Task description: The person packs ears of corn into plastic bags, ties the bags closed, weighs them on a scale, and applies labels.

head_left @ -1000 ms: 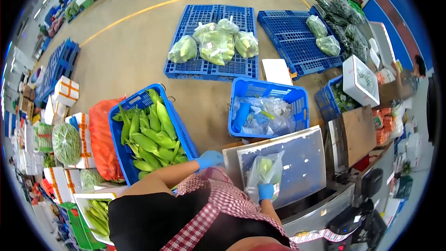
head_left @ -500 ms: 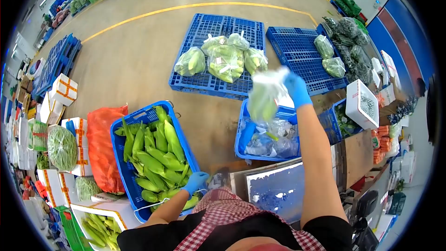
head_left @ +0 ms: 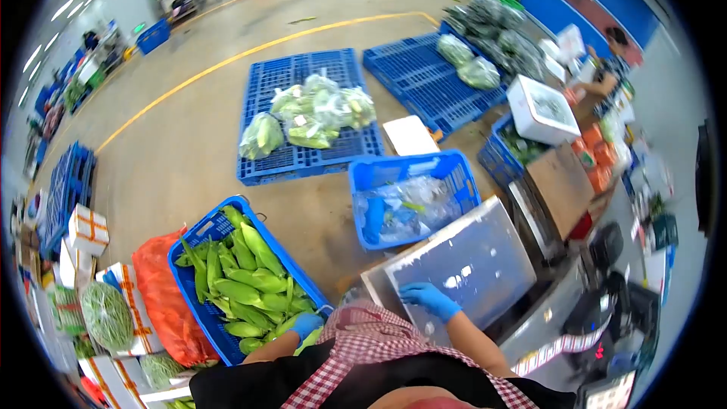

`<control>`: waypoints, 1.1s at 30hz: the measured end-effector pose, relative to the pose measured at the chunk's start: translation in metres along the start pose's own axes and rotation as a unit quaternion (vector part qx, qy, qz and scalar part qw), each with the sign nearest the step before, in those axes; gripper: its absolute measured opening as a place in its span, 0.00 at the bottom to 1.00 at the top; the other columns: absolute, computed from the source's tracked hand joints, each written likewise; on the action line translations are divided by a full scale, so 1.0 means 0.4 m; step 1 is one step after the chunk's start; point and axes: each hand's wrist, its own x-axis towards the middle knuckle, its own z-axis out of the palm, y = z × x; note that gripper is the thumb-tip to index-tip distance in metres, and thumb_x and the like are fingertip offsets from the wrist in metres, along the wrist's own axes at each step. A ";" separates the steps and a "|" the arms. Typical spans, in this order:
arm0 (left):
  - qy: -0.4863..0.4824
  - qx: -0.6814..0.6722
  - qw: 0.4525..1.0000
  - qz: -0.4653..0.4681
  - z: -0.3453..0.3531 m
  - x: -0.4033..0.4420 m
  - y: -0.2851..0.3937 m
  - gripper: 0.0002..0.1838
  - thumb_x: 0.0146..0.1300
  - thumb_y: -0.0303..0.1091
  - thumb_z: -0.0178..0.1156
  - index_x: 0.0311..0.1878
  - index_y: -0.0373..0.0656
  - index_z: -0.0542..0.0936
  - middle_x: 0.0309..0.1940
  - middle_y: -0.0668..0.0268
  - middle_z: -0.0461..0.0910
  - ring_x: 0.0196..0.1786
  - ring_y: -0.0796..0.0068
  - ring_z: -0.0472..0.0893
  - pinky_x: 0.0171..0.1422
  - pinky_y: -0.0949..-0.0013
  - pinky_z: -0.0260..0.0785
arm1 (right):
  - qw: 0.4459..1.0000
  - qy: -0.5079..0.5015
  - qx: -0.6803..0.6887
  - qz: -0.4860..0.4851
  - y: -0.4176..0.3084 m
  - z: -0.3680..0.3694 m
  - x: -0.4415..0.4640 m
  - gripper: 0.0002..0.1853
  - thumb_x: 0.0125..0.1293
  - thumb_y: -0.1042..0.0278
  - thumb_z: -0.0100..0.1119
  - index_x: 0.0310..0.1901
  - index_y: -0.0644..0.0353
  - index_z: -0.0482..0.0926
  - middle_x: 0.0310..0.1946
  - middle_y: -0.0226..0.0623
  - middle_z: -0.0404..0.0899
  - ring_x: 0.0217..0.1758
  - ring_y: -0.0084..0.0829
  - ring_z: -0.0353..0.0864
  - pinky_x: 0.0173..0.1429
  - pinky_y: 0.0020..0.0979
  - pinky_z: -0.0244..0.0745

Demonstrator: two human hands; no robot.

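Green ears of corn in husks (head_left: 250,280) fill a blue crate (head_left: 185,288) at my left. My left hand (head_left: 307,325), in a blue glove, is at the crate's near right corner beside the corn; its fingers do not show clearly. My right hand (head_left: 430,300), also blue-gloved, is over the worn metal platform (head_left: 473,261) in front of me, fingers stretched out and nothing in them. Several clear bags of corn (head_left: 310,110) lie bunched on a blue pallet (head_left: 257,174) farther off.
Past the platform stands a blue basket (head_left: 360,220) of crumpled clear plastic bags (head_left: 424,208). A red mesh sack (head_left: 166,295) and white foam boxes (head_left: 89,229) are at left. Another pallet (head_left: 401,68) holds bagged greens (head_left: 478,73). At right a person (head_left: 609,79) stands near a foam box (head_left: 541,110).
My right hand has let go of the bag of corn and come back over the platform. More bags crowd the pallet. My left hand has shifted nearer to me. The view has turned right.
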 end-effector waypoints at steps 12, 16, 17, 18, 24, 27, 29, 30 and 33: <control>-0.176 -0.081 0.965 -0.176 -0.050 -0.017 0.050 0.09 0.55 0.37 0.53 0.29 0.44 0.79 0.22 0.65 0.77 0.24 0.72 0.75 0.28 0.71 0.65 | 0.829 0.366 0.366 -0.212 0.487 0.059 -0.992 0.20 0.61 0.68 0.50 0.53 0.68 0.71 0.48 0.39 0.76 0.51 0.27 0.74 0.58 0.29 0.67; -0.134 -0.170 0.956 -0.199 -0.060 0.046 0.228 0.08 0.56 0.36 0.54 0.28 0.44 0.78 0.21 0.68 0.76 0.22 0.77 0.72 0.26 0.75 0.62 | 0.807 0.305 0.467 -0.193 0.720 0.316 -1.085 0.18 0.63 0.67 0.49 0.51 0.70 0.72 0.44 0.46 0.78 0.48 0.36 0.78 0.55 0.35 0.70; -0.132 -0.166 0.959 -0.188 -0.058 0.059 0.265 0.08 0.56 0.36 0.55 0.28 0.44 0.78 0.21 0.68 0.76 0.21 0.78 0.72 0.25 0.76 0.62 | 0.773 0.327 0.508 -0.193 0.773 0.383 -1.075 0.18 0.63 0.66 0.49 0.50 0.70 0.73 0.42 0.46 0.78 0.46 0.36 0.78 0.53 0.35 0.71; -0.132 -0.156 0.963 -0.175 -0.050 0.066 0.303 0.07 0.56 0.35 0.55 0.28 0.43 0.78 0.20 0.69 0.76 0.20 0.79 0.71 0.24 0.77 0.61 | 0.737 0.348 0.547 -0.191 0.828 0.450 -1.055 0.17 0.63 0.66 0.49 0.48 0.69 0.74 0.41 0.46 0.79 0.44 0.36 0.79 0.51 0.34 0.72; -0.186 -0.092 0.969 -0.135 0.006 0.119 0.273 0.08 0.55 0.36 0.55 0.31 0.43 0.80 0.22 0.70 0.78 0.20 0.80 0.71 0.24 0.79 0.59 | 0.579 0.485 0.639 0.143 1.237 0.929 -0.981 0.11 0.62 0.63 0.48 0.34 0.61 0.76 0.31 0.41 0.80 0.29 0.32 0.80 0.30 0.30 0.75; -0.203 -0.095 0.967 -0.122 0.055 0.044 0.269 0.08 0.56 0.37 0.55 0.26 0.46 0.77 0.19 0.71 0.75 0.19 0.79 0.71 0.23 0.78 0.60 | 0.508 0.503 0.646 0.267 1.368 1.096 -1.058 0.11 0.63 0.63 0.45 0.32 0.57 0.76 0.24 0.35 0.78 0.23 0.29 0.77 0.25 0.30 0.72; -0.202 -0.116 0.961 -0.145 0.095 0.031 0.183 0.07 0.55 0.37 0.56 0.24 0.47 0.76 0.19 0.72 0.74 0.19 0.80 0.71 0.23 0.78 0.60 | 0.549 0.508 0.617 0.245 1.707 1.206 -1.047 0.11 0.62 0.64 0.45 0.31 0.56 0.77 0.22 0.35 0.77 0.22 0.30 0.76 0.24 0.32 0.70; -0.193 -0.142 0.956 -0.171 0.121 0.010 0.106 0.06 0.54 0.36 0.57 0.24 0.46 0.76 0.19 0.72 0.74 0.20 0.80 0.70 0.24 0.78 0.60 | 0.569 0.510 0.601 0.234 1.864 1.253 -1.045 0.11 0.61 0.64 0.45 0.30 0.56 0.77 0.21 0.35 0.76 0.22 0.30 0.75 0.23 0.33 0.70; -0.268 0.002 0.952 -0.149 0.211 -0.066 0.086 0.06 0.55 0.35 0.57 0.26 0.45 0.77 0.20 0.71 0.75 0.21 0.80 0.71 0.25 0.78 0.61 | 0.608 0.644 0.371 0.279 1.934 1.098 -1.184 0.09 0.57 0.67 0.48 0.24 0.57 0.76 0.18 0.36 0.74 0.20 0.30 0.71 0.23 0.35 0.67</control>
